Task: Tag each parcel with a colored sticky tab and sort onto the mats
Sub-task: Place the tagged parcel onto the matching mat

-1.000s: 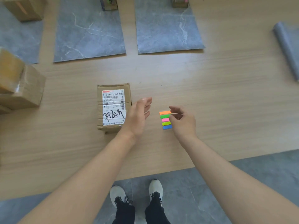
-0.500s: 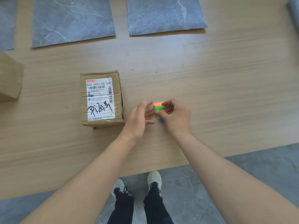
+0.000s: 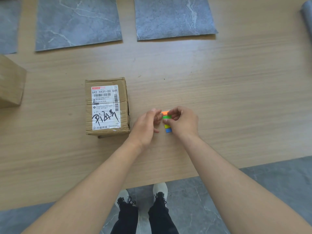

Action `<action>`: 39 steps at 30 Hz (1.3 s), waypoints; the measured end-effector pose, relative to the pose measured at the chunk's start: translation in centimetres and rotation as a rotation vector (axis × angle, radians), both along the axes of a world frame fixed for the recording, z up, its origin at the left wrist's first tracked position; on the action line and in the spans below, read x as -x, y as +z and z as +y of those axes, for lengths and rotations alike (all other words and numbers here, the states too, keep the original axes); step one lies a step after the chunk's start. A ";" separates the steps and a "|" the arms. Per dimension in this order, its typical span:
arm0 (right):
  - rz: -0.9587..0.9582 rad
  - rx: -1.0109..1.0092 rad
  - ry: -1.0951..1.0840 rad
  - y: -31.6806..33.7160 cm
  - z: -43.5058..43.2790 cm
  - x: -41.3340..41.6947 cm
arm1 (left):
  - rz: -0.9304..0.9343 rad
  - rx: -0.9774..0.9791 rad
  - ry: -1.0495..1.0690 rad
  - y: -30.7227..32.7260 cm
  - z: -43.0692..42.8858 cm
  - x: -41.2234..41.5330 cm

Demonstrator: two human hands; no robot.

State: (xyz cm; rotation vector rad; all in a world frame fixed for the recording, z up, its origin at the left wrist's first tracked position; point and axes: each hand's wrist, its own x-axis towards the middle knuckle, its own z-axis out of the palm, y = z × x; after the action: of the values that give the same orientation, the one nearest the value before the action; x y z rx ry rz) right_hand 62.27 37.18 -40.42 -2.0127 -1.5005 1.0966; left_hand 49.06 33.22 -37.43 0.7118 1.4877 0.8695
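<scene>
A small cardboard parcel [image 3: 106,107] with a white shipping label lies on the wooden table, left of my hands. A pad of coloured sticky tabs [image 3: 167,121] lies on the table to its right, showing orange, green, yellow and blue strips. My left hand [image 3: 146,127] touches the pad's left edge with its fingertips. My right hand [image 3: 183,121] covers the pad's right side, its thumb and fingers pinching at the tabs near the green strip. The pink strip is hidden under my fingers.
Two grey marble-look mats [image 3: 76,22] [image 3: 173,17] lie at the back, and part of a third mat [image 3: 7,26] at the far left. Another cardboard box [image 3: 11,81] stands at the left edge. A rolled grey mat [image 3: 307,16] lies at the far right.
Both hands have closed in on the sticky tab pad; a second ago the left hand was apart from it. The view has shifted so the parcel sits further left.
</scene>
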 end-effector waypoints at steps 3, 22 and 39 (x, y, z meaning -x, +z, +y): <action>0.009 0.013 0.018 0.2 0.2 -0.3 | 0.000 0.014 -0.012 0.1 -0.1 0.0; 0.010 -0.173 0.194 -0.1 -1.0 -2.1 | 0.362 0.045 -0.295 1.2 0.4 -0.1; 0.279 -0.038 -0.296 0.9 -2.0 -5.6 | 0.673 -0.010 -0.529 3.0 -0.3 -2.2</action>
State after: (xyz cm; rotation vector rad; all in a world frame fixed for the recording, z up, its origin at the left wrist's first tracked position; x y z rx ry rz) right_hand 67.84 35.20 -39.57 -1.8880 -1.0392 1.1550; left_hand 51.24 32.90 -34.42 1.4192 1.7406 0.2272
